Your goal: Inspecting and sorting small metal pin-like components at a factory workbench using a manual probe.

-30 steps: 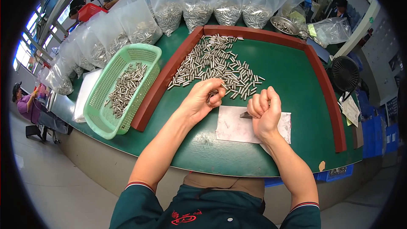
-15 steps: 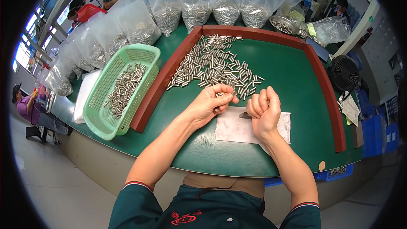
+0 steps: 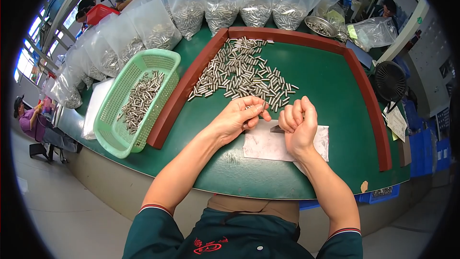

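Between its fingertips, my left hand point(image 3: 238, 116) pinches a small metal pin point(image 3: 264, 106), just in front of a loose heap of similar silvery pins point(image 3: 242, 69). My right hand point(image 3: 301, 127) is closed in a fist around a thin, dark flat tool point(image 3: 276, 129); its end sticks out on the left, and the grip hides the rest, so its kind cannot be made out. Below both hands a smudged white cloth point(image 3: 268, 147) lies flat on the green tabletop point(image 3: 330, 79).
Red-brown bars point(image 3: 297, 39) frame the work area. Left of them stands a green plastic basket point(image 3: 108, 132) holding pins. Filled clear bags point(image 3: 223, 9) line the back, near a metal bowl point(image 3: 320, 28). A black fan point(image 3: 389, 82) is at right. Other people sit farther off.
The pin in my left fingertips shows more plainly now. Both hands stay in nearly the same place, and the heap looks unchanged.
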`<move>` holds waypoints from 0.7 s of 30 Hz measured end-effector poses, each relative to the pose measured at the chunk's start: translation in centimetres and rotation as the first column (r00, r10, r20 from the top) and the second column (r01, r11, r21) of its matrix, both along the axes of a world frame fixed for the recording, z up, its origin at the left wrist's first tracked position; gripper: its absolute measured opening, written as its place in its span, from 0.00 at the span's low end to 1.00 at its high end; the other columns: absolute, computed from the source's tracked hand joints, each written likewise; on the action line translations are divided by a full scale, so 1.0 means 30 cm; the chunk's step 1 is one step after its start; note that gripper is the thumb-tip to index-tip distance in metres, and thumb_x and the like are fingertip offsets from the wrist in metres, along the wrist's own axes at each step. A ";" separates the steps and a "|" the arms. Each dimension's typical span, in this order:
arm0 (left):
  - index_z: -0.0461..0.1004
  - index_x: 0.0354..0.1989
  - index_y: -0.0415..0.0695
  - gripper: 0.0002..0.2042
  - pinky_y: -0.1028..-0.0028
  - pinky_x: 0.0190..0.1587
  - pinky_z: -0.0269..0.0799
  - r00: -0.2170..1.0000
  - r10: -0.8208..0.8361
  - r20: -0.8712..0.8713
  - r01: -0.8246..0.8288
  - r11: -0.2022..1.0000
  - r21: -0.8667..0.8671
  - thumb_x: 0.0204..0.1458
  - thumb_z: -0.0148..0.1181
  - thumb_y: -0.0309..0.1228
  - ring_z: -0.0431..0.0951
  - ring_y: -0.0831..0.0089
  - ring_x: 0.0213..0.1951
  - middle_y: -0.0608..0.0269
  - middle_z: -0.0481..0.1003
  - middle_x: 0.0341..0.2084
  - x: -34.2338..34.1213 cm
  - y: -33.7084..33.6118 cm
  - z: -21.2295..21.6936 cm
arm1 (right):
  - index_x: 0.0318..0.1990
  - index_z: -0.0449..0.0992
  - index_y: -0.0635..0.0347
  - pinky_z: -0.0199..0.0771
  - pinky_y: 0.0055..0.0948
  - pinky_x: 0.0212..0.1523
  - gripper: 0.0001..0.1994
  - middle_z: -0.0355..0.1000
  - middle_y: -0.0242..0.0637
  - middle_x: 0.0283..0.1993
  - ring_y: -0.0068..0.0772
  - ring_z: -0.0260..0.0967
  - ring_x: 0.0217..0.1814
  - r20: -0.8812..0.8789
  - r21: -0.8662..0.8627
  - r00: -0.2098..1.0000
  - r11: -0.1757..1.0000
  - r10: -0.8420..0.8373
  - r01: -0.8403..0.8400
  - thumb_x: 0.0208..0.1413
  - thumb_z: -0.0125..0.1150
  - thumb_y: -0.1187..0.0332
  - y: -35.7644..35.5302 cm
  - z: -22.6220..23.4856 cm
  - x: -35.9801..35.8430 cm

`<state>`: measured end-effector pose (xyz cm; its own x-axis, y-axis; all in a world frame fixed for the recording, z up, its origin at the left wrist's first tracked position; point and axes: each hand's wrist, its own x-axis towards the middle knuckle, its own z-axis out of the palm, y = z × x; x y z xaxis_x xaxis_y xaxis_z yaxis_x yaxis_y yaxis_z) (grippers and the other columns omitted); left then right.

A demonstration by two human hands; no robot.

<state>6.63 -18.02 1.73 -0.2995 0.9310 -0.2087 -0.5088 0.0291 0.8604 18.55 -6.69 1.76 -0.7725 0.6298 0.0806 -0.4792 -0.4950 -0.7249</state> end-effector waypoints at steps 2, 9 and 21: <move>0.67 0.35 0.42 0.07 0.86 0.20 0.53 0.987 -0.050 -0.153 0.047 0.999 -0.018 0.53 0.51 0.31 0.56 0.87 0.16 0.69 0.69 0.19 -0.005 -0.003 0.004 | 0.11 0.49 0.53 0.36 0.20 0.10 0.22 0.43 0.26 0.08 0.18 0.36 0.10 -0.012 -0.010 1.000 1.000 0.001 -0.001 0.59 0.35 0.62 0.008 -0.008 -0.003; 0.72 0.22 0.35 0.05 0.77 0.20 0.61 0.309 -0.124 -0.943 -0.196 0.962 -0.191 0.40 0.58 0.24 0.65 0.80 0.15 0.64 0.67 0.10 0.067 -0.015 0.021 | 0.11 0.49 0.53 0.36 0.21 0.11 0.22 0.44 0.27 0.08 0.18 0.35 0.10 -0.044 -0.046 0.999 0.999 -0.005 0.003 0.59 0.34 0.63 0.011 0.003 -0.001; 0.74 0.23 0.37 0.04 0.78 0.20 0.62 0.384 -0.162 -0.909 -0.217 0.941 -0.260 0.39 0.61 0.24 0.66 0.82 0.16 0.64 0.70 0.12 0.070 -0.008 0.015 | 0.10 0.48 0.53 0.36 0.22 0.12 0.22 0.44 0.27 0.07 0.18 0.35 0.10 -0.058 -0.118 0.997 0.992 0.048 -0.054 0.57 0.35 0.63 0.010 -0.008 -0.012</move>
